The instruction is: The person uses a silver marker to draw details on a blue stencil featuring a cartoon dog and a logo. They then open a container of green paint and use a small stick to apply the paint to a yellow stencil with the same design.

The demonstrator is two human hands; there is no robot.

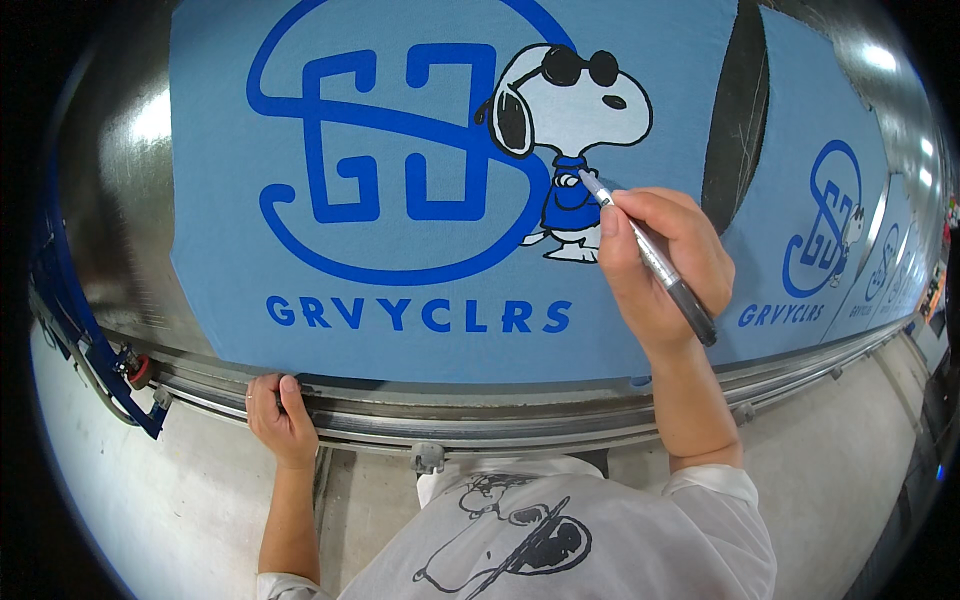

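My right hand (pixel 660 262) grips a marker pen (pixel 662 268) with a silver barrel and a black rear end. Its pale tip is over the blue shirt of a printed cartoon dog (pixel 590 105) in sunglasses; whether it touches cannot be told. The print belongs to a light blue fabric panel (pixel 215 230), which also carries a large dark blue emblem and a row of lettering. My left hand (pixel 280 420) is at the table's near edge, left of centre, fingers curled over the metal rail (pixel 480 428).
Further panels with the same print, such as one fabric panel (pixel 820 230), continue along the metal table (pixel 120 230) to the right. A dark gap (pixel 738 120) parts the panels. A blue metal frame (pixel 75 300) stands at the left end, above a pale floor (pixel 150 490).
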